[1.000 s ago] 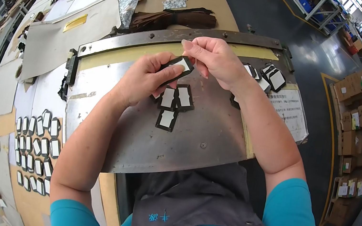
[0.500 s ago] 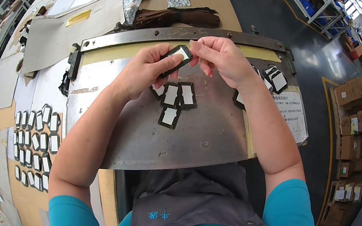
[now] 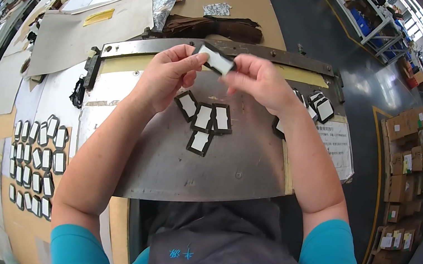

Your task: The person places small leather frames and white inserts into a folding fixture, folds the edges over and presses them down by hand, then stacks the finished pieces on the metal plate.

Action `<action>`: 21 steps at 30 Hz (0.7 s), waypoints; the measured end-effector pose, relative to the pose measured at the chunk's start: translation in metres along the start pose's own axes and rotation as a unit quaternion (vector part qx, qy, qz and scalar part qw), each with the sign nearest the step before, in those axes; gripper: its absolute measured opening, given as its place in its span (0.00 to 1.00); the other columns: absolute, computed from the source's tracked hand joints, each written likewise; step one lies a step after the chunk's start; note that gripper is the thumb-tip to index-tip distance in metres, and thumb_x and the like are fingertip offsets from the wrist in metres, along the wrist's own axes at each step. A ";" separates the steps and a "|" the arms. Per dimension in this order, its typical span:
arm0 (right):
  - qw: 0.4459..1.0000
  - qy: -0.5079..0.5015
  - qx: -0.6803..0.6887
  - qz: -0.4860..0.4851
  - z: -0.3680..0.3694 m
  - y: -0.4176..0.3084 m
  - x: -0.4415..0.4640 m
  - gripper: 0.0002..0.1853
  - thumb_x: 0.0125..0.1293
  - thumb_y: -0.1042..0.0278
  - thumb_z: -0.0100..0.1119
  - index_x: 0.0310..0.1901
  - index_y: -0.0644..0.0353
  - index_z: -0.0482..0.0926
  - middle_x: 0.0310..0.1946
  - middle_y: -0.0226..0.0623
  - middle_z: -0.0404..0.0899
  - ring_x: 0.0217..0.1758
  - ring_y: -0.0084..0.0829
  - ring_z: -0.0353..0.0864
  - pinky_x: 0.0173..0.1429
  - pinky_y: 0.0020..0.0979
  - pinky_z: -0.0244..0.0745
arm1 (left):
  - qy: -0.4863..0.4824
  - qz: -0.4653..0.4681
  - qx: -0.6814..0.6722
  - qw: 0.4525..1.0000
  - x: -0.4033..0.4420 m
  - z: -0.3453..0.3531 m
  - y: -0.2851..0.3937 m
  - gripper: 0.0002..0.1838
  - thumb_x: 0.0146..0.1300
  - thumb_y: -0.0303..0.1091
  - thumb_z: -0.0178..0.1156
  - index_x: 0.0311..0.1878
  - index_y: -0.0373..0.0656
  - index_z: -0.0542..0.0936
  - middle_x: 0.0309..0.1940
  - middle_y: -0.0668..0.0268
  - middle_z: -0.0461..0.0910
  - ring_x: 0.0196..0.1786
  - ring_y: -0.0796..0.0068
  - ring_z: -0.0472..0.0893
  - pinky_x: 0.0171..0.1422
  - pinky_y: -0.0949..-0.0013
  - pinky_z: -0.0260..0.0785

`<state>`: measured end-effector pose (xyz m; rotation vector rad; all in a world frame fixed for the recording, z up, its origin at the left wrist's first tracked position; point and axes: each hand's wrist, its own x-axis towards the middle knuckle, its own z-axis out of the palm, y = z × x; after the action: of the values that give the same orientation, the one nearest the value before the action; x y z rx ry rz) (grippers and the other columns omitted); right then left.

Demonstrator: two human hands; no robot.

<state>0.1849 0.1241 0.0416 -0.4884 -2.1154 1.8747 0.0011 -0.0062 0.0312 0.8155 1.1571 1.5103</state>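
Observation:
A dark-edged piece with a white centre (image 3: 217, 60) is held up above the metal plate (image 3: 181, 175). My left hand (image 3: 168, 73) pinches its left end between thumb and fingers. At its right end, my right hand (image 3: 262, 83) has thumb and fingers closed on the edge, slightly blurred. Several similar pieces (image 3: 204, 116) lie on the plate below my hands, some touching or overlapping. More such pieces (image 3: 321, 107) are grouped beyond my right forearm, which partly hides them.
Rows of similar pieces (image 3: 40, 159) lie on the left table. Dark brown material (image 3: 215, 28) rests on cardboard behind the plate's metal bar (image 3: 181, 47). A printed sheet (image 3: 335, 145) is at the right edge. Cardboard boxes (image 3: 405, 172) stand on the right.
The held piece has turned from slanting up rightward to slanting down rightward. My right hand has closed on its right end. The view has shifted slightly.

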 end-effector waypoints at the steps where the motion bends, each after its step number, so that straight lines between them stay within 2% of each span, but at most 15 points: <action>1: 0.999 -0.034 -0.020 0.002 -0.001 -0.004 -0.004 0.08 0.65 0.70 0.64 0.43 0.63 0.80 0.36 0.27 0.81 0.41 0.18 0.78 0.47 0.24 0.73 | 0.008 0.009 0.009 1.000 -0.001 0.000 -0.001 0.09 0.66 0.37 0.65 0.37 0.45 0.77 0.26 0.75 0.74 0.26 0.87 0.68 0.31 0.81 0.58; 3: 0.995 -0.022 0.095 0.006 -0.005 -0.002 -0.002 0.10 0.66 0.67 0.65 0.46 0.61 0.81 0.38 0.27 0.81 0.40 0.18 0.77 0.49 0.24 0.72 | -0.003 0.025 0.054 0.998 -0.002 0.003 -0.004 0.08 0.67 0.39 0.64 0.38 0.46 0.78 0.26 0.77 0.73 0.27 0.88 0.67 0.34 0.81 0.58; 4: 0.995 -0.022 0.093 0.009 -0.007 0.000 0.000 0.10 0.66 0.67 0.65 0.46 0.61 0.81 0.38 0.27 0.81 0.40 0.18 0.77 0.49 0.24 0.72 | -0.008 0.040 0.113 0.993 -0.003 0.006 -0.004 0.08 0.68 0.39 0.64 0.38 0.46 0.78 0.26 0.78 0.73 0.29 0.88 0.68 0.35 0.80 0.59; 5: 0.988 -0.008 0.153 0.003 -0.009 0.001 0.002 0.10 0.67 0.65 0.65 0.44 0.60 0.81 0.37 0.26 0.81 0.38 0.17 0.76 0.48 0.24 0.72 | -0.012 0.054 0.171 0.984 -0.004 0.008 -0.004 0.08 0.68 0.39 0.63 0.39 0.45 0.78 0.26 0.78 0.73 0.30 0.87 0.69 0.37 0.79 0.60; 6: 0.977 0.006 0.214 -0.004 -0.009 0.002 0.004 0.10 0.68 0.62 0.64 0.43 0.59 0.82 0.36 0.25 0.81 0.36 0.17 0.75 0.46 0.23 0.72 | -0.029 0.049 0.166 0.985 -0.005 0.010 -0.004 0.08 0.68 0.38 0.63 0.38 0.45 0.78 0.27 0.79 0.73 0.33 0.87 0.70 0.39 0.78 0.62; 9: 0.972 -0.009 0.233 0.016 -0.002 0.009 0.006 0.10 0.70 0.59 0.63 0.40 0.58 0.83 0.33 0.24 0.81 0.33 0.17 0.73 0.44 0.22 0.71 | -0.061 0.051 0.228 0.970 -0.007 0.011 -0.004 0.08 0.68 0.37 0.63 0.36 0.44 0.78 0.28 0.79 0.74 0.33 0.88 0.71 0.40 0.78 0.63; 10: 0.973 0.023 0.227 0.027 0.003 0.007 0.005 0.09 0.69 0.61 0.64 0.38 0.57 0.83 0.30 0.23 0.80 0.31 0.16 0.73 0.41 0.21 0.70 | -0.058 0.070 0.224 0.970 -0.007 0.012 -0.006 0.11 0.68 0.37 0.63 0.34 0.41 0.77 0.26 0.78 0.74 0.32 0.88 0.70 0.37 0.78 0.64; 14: 0.969 0.004 0.241 0.045 0.000 0.011 0.006 0.08 0.68 0.62 0.64 0.38 0.57 0.83 0.30 0.24 0.80 0.30 0.16 0.73 0.39 0.22 0.71 | -0.068 0.051 0.202 0.976 -0.007 0.011 -0.004 0.10 0.67 0.35 0.63 0.34 0.41 0.77 0.26 0.77 0.74 0.32 0.88 0.71 0.37 0.78 0.66; 16: 0.970 -0.021 0.238 0.049 -0.005 0.013 0.005 0.06 0.69 0.66 0.63 0.39 0.59 0.81 0.33 0.28 0.82 0.36 0.20 0.80 0.45 0.24 0.76 | -0.094 0.031 0.186 0.978 -0.009 0.011 -0.002 0.07 0.68 0.34 0.63 0.36 0.43 0.78 0.28 0.79 0.75 0.32 0.88 0.72 0.38 0.80 0.64; 17: 0.970 -0.018 0.236 0.045 -0.005 0.015 0.005 0.06 0.69 0.66 0.63 0.39 0.59 0.81 0.33 0.28 0.82 0.36 0.20 0.80 0.45 0.24 0.76 | -0.098 0.034 0.188 0.977 -0.010 0.011 -0.002 0.07 0.68 0.34 0.63 0.36 0.43 0.78 0.28 0.79 0.75 0.32 0.88 0.72 0.38 0.80 0.64; 19: 0.965 -0.024 0.254 0.058 -0.004 0.017 0.006 0.05 0.65 0.68 0.66 0.38 0.60 0.83 0.31 0.27 0.82 0.31 0.18 0.76 0.39 0.23 0.73 | -0.105 0.028 0.204 0.973 -0.010 0.012 -0.001 0.06 0.68 0.33 0.62 0.37 0.42 0.79 0.28 0.78 0.76 0.32 0.88 0.72 0.38 0.80 0.65; 21: 0.968 -0.004 0.244 0.066 -0.002 0.017 0.005 0.05 0.63 0.69 0.66 0.37 0.61 0.83 0.30 0.29 0.82 0.30 0.19 0.77 0.38 0.23 0.74 | -0.108 0.028 0.201 0.973 -0.010 0.012 -0.002 0.06 0.68 0.32 0.62 0.37 0.41 0.79 0.28 0.76 0.76 0.32 0.88 0.72 0.38 0.80 0.65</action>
<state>0.1823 0.1297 0.0247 -0.5100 -1.5661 2.3695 0.0153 -0.0122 0.0333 1.2620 1.3002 1.2077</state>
